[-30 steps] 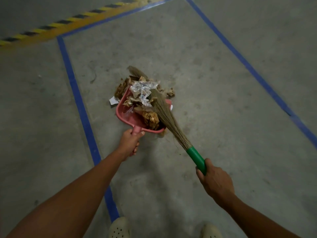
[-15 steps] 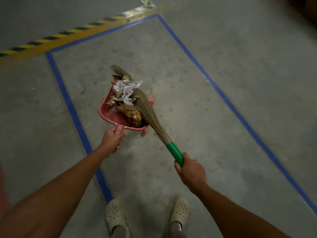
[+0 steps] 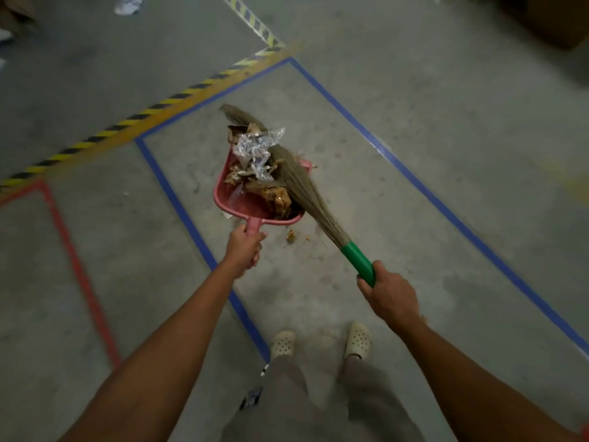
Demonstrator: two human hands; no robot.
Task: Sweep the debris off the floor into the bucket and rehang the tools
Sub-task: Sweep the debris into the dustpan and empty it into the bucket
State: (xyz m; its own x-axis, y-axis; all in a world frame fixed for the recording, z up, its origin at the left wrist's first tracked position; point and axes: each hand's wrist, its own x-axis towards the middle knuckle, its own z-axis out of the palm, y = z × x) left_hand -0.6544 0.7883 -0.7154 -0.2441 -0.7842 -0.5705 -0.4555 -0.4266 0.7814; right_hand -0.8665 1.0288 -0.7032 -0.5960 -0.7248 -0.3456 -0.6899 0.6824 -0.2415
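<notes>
Holding: left hand (image 3: 243, 250) grips the pink dustpan (image 3: 242, 202) by its handle; right hand (image 3: 390, 295) grips the broom (image 3: 302, 186) by its green handle.
Debris (image 3: 258, 151): heaped in the dustpan, bristles lying across it.
Scraps (image 3: 290, 236): on the floor (image 3: 382, 154) just beside the dustpan.

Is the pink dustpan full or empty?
Full: clear plastic and brown scraps are heaped in the dustpan, with the broom lying across.

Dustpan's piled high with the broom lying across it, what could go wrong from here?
The clear plastic wrapper sits atop the debris at the open front of the dustpan; tilting forward could spill it. Scraps on the floor beside the pan may get left behind. The broom lies over the debris; lifting it might free pieces.
</notes>
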